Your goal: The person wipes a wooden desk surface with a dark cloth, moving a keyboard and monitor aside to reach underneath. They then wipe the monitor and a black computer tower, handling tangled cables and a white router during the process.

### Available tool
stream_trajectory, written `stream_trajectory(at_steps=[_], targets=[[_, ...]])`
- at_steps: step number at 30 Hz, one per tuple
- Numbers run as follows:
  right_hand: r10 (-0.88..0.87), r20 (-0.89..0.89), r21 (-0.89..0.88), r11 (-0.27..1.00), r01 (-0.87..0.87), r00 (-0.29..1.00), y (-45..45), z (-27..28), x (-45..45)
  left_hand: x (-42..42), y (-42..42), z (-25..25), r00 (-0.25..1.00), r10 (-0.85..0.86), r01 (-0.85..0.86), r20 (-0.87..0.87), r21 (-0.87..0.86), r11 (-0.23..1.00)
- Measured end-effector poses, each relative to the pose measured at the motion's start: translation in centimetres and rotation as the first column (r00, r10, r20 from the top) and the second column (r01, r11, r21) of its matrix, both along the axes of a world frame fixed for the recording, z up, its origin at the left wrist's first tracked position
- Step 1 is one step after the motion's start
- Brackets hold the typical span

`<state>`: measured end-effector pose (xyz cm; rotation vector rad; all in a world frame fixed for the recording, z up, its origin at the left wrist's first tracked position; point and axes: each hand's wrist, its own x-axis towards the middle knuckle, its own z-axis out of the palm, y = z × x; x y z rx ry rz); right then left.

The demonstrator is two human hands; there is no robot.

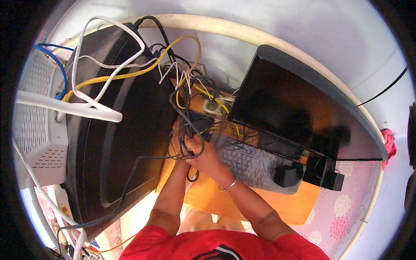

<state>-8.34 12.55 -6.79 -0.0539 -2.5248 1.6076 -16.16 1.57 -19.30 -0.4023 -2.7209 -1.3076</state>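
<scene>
Both hands are together between a black computer case and a keyboard. My left hand (177,138) is partly hidden behind a bundle of black cables (188,130) and grips it from the left. From the right, my right hand (204,157) closes on the same bundle at its lower loops. One black cable (139,158) runs from the bundle leftward across the black computer case (130,130). Above the hands, the bundle joins a tangle of black, yellow and white cables. Just right of my right hand lies the keyboard (253,162) under a wrinkled clear cover.
A black monitor (276,107) stands at the right behind the keyboard. Small black speakers (287,174) sit near the wooden tabletop's edge (273,203). A power socket (213,107) with a plug is behind the hands. A white perforated housing (39,130) with thick white and blue cables stands far left.
</scene>
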Motion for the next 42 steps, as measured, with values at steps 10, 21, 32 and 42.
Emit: stream_trajectory(at_steps=[10, 21, 32, 42], targets=[[0.123, -0.029, 0.032, 0.992, -0.122, 0.992, 0.7, 1.9, -0.3, 1.7, -1.5, 4.7, 0.950, -0.304, 0.188, -0.075, -0.639, 0.746], [0.067, -0.069, -0.069, 0.995, -0.072, 0.995, 0.8, 2.0, -0.4, -2.2, -1.0, 3.7, 0.884, -0.391, 0.306, 0.257, 0.312, 0.899], [0.096, 0.152, -0.041, 0.995, -0.090, 0.984, 2.1, 1.0, -0.8, -6.4, 5.2, 9.6, 0.881, -0.454, 0.426, 0.135, 0.193, 0.884], [0.006, 0.068, -0.168, 0.986, 0.006, 0.998, 1.4, 0.7, -0.9, -10.1, 6.8, 4.1, 0.880, -0.470, 0.471, -0.066, 0.237, 0.849]])
